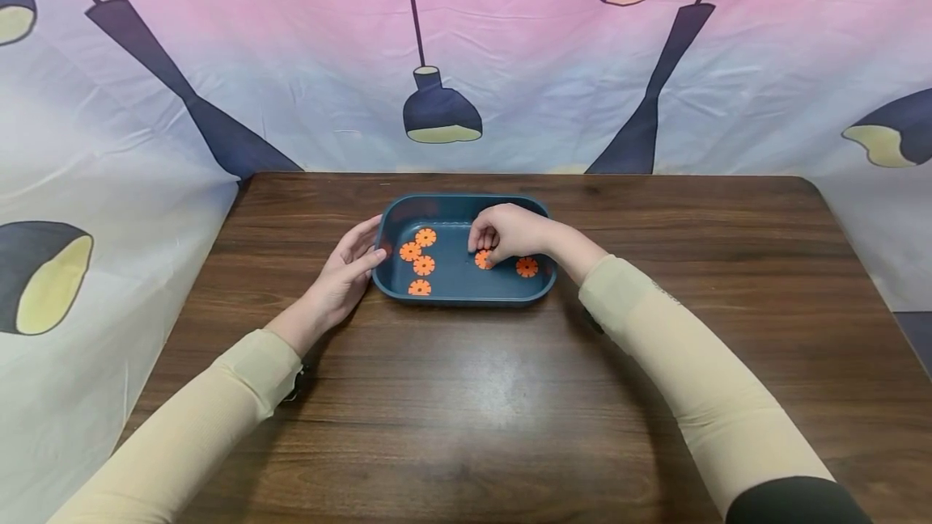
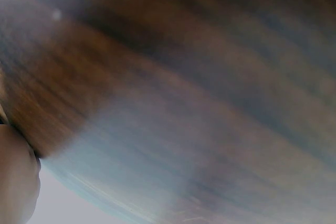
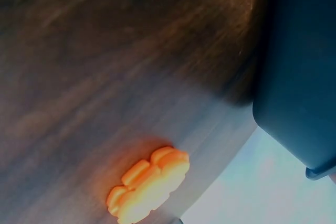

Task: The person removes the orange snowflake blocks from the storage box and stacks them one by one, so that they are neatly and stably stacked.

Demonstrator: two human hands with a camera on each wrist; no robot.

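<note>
Table (image 1: 466, 378) first, dark-blue tray (image 1: 455, 267) upon it; left hand (image 1: 342, 277) grips the tray's left end, right hand (image 1: 515, 231) pinches an orange disc (image 1: 481, 259) inside! Looks like setting down or picking up; next move probably calls for clean release or straight lift.

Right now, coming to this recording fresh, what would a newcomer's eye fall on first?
Probably the bright orange discs scattered in the dark blue tray, which sits toward the far edge of the table. The left hand holds the tray's left end, while the right hand, inside it, seems to pinch one disc. Behind, a pink-and-blue backdrop printed with dark lamps fills the top of the head view.
</note>
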